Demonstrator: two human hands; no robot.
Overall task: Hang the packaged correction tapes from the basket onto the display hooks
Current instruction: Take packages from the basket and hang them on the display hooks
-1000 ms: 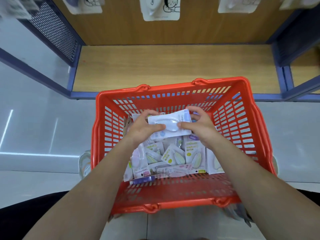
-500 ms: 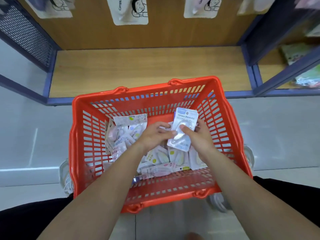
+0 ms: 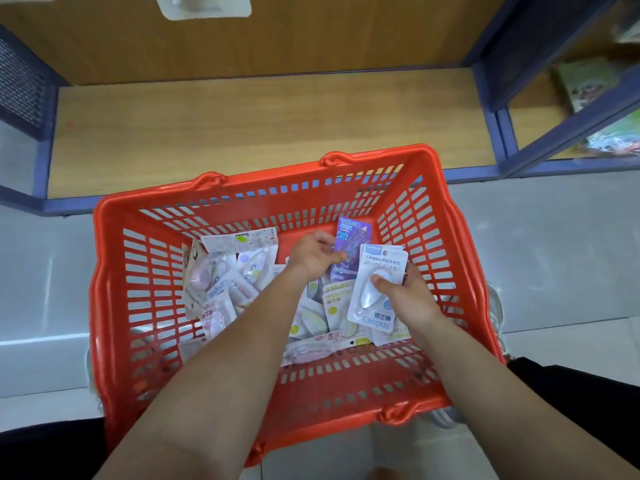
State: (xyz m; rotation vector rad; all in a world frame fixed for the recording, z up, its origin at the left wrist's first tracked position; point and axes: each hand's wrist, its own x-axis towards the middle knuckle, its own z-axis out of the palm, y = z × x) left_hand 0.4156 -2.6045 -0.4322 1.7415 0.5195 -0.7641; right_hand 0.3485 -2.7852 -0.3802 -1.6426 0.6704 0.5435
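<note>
Person is reaching both arms into red basket (image 3: 107,271) in front of wooden shelf (image 3: 242,126). Right grip (image 3: 410,301) is grasping white Campus correction tape pkg (image 3: 375,271) above the loose pkgs (image 3: 239,275) in basket; left grip (image 3: 311,259) is pinching purple pkg (image 3: 353,237) just beside it.

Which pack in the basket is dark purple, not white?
The purple pack pinched by the left hand, beside the white Campus pack in the right hand. The loose packs are all white or pale.
</note>
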